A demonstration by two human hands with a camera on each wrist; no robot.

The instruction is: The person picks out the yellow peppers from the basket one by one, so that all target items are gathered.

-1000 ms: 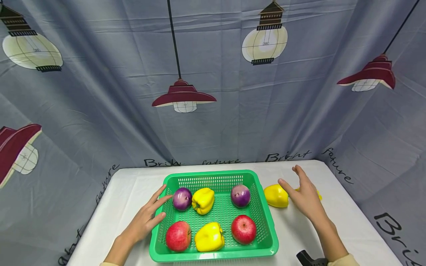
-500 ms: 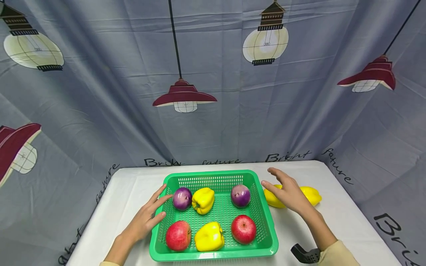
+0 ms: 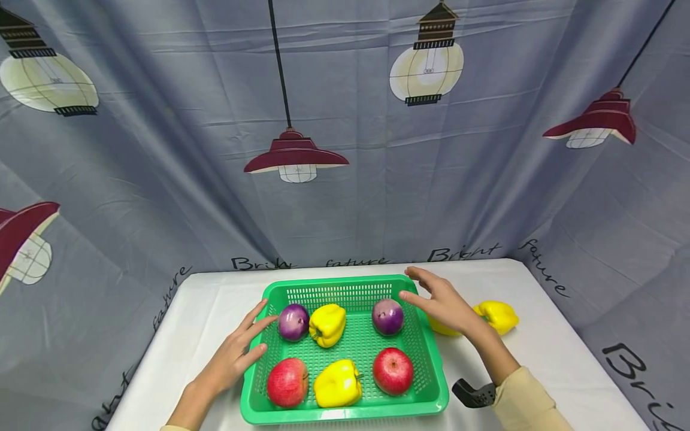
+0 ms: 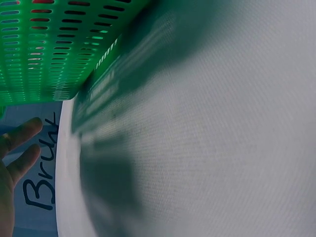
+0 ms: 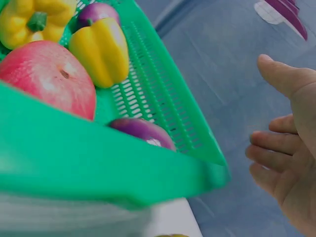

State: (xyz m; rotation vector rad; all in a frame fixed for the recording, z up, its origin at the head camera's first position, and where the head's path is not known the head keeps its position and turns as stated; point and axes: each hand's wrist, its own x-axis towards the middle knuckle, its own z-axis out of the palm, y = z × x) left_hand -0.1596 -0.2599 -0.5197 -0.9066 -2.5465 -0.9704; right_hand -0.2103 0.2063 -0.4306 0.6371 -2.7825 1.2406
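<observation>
A green plastic basket (image 3: pixel 345 413) stands on the white table, holding two red apples (image 3: pixel 393 371), two yellow bell peppers (image 3: pixel 338 383) and two round purple vegetables (image 3: pixel 387 316). My left hand (image 3: pixel 229 359) is at the basket's left rim with fingers spread; whether it touches the rim I cannot tell. Above the right rim, near the right purple vegetable, my right hand (image 3: pixel 444 305) hovers with fingers apart and nothing in it. In the right wrist view its palm and fingers (image 5: pixel 269 157) are bare. Beneath and behind it, one yellow pepper (image 3: pixel 444 328) outside the basket is partly hidden.
Another yellow bell pepper (image 3: pixel 497 317) lies on the table to the right of the basket. A black wrist device (image 3: pixel 474 394) sticks out from the right sleeve. Grey-blue curtains (image 3: pixel 345 227) printed with lamps hang behind and at both sides of the white tabletop (image 3: pixel 215 299).
My right hand has moved left, from over the yellow peppers on the table to the basket's right rim. The right-hand pepper has come into fuller view. My left hand has stayed put.
</observation>
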